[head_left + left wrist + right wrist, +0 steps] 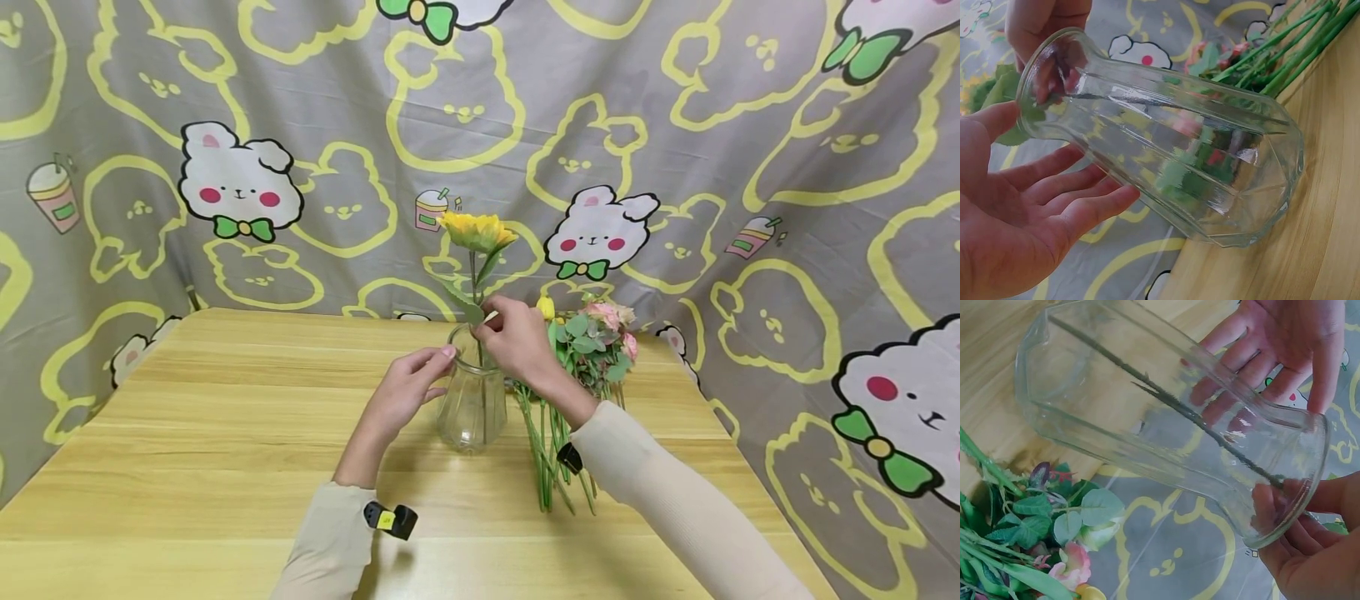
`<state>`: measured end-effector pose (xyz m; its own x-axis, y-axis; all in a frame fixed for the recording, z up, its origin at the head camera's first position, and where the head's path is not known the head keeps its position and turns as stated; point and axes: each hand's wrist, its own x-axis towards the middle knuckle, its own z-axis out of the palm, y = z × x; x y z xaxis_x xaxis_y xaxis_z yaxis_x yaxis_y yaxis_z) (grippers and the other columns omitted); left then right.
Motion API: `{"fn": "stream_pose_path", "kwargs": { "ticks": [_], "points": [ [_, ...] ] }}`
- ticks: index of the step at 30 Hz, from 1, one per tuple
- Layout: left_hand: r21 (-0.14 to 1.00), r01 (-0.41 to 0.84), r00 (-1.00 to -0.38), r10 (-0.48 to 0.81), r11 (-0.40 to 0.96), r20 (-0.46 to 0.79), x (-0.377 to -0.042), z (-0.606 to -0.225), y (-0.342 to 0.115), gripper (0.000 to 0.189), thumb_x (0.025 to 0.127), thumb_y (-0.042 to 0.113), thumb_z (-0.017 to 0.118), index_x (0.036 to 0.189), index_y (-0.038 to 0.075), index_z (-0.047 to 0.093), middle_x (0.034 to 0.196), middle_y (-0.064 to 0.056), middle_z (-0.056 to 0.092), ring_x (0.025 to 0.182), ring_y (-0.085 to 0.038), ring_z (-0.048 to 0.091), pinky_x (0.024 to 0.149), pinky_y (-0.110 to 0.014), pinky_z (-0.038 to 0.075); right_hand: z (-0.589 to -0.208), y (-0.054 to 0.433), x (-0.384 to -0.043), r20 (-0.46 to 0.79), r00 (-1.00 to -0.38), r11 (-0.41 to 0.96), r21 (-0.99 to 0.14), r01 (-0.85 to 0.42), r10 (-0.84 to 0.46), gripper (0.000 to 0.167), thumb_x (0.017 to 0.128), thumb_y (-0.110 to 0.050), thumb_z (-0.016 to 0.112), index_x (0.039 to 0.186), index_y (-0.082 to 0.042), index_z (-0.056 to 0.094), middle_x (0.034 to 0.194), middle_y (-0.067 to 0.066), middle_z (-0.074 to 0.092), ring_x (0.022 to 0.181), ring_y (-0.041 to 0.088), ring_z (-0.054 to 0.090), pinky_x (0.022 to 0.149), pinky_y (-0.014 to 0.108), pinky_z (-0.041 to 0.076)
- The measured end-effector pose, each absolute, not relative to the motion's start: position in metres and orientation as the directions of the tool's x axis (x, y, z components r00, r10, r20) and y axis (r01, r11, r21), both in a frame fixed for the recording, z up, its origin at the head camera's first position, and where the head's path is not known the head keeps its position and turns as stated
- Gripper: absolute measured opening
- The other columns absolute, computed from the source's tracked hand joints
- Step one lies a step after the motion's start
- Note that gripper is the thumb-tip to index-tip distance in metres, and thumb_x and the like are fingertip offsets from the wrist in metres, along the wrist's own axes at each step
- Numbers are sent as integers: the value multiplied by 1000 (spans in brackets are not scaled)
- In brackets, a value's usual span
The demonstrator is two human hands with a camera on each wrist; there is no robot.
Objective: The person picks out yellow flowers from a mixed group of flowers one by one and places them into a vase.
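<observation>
A clear faceted glass vase with a flared rim stands upright on the table. Against it rests my left hand, thumb at the rim; in the left wrist view, the loosely straight fingers of that hand lie along the glass. At the vase mouth, my right hand pinches the stem of a sunflower, its yellow bloom and green leaves standing above the rim. Through the glass in the right wrist view, the dark stem slants down to near the vase's bottom.
Right of the vase lies a bunch of flowers with pink blooms, a yellow bud and long green stems pointing toward me. Behind the wooden table hangs a grey curtain with cartoon bears and rabbits.
</observation>
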<state>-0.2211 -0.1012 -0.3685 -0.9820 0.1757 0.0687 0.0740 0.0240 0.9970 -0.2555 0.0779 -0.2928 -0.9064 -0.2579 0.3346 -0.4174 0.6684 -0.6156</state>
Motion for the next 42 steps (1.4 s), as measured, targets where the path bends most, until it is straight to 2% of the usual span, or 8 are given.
{"fn": "stream_pose_path", "kwargs": {
  "ticks": [10, 16, 23, 26, 34, 42],
  "points": [
    [998, 67, -983, 174, 20, 62, -222, -369, -102, 58, 102, 51, 56, 135, 3, 61, 140, -15, 58, 138, -30, 52, 109, -44, 53, -294, 76, -256, 361, -889, 692, -565, -449, -282, 21, 92, -4, 71, 113, -3, 72, 91, 12, 78, 80, 22, 77, 61, 31, 63],
    [997, 68, -983, 173, 26, 62, -222, -369, -101, 59, 102, 52, 57, 135, 3, 61, 141, -15, 58, 138, -30, 52, 109, -44, 53, -294, 77, -255, 371, -885, 693, -560, -455, -281, 12, 92, -4, 71, 104, -1, 71, 91, 13, 78, 80, 24, 76, 65, 35, 64],
    [997, 70, -981, 182, 15, 66, -223, -370, -101, 61, 102, 52, 56, 137, 3, 60, 143, -16, 56, 139, -32, 51, 110, -46, 51, -292, 80, -255, 363, -896, 693, -577, -432, -256, 28, 91, -3, 71, 119, 1, 67, 93, 12, 77, 79, 24, 75, 69, 37, 64],
    [998, 68, -981, 182, 9, 65, -223, -370, -102, 60, 102, 51, 56, 137, 2, 60, 143, -16, 56, 139, -32, 51, 110, -46, 51, -291, 81, -255, 380, -891, 692, -573, -439, -250, 31, 90, -4, 71, 120, 1, 67, 90, 11, 77, 77, 23, 74, 70, 38, 63],
    [998, 62, -983, 175, 6, 60, -223, -369, -101, 58, 102, 49, 57, 135, 1, 61, 140, -16, 58, 138, -31, 52, 109, -45, 52, -281, 90, -260, 418, -877, 699, -555, -452, -235, 26, 90, -6, 69, 116, -1, 68, 87, 11, 76, 78, 25, 73, 72, 42, 62],
    [998, 66, -982, 177, 3, 65, -223, -370, -101, 58, 102, 49, 57, 136, 1, 60, 140, -17, 58, 138, -31, 51, 109, -43, 52, -274, 102, -268, 387, -904, 715, -581, -390, -179, 25, 93, -11, 68, 117, -4, 68, 93, 12, 76, 83, 27, 73, 77, 44, 62]
  ]
}}
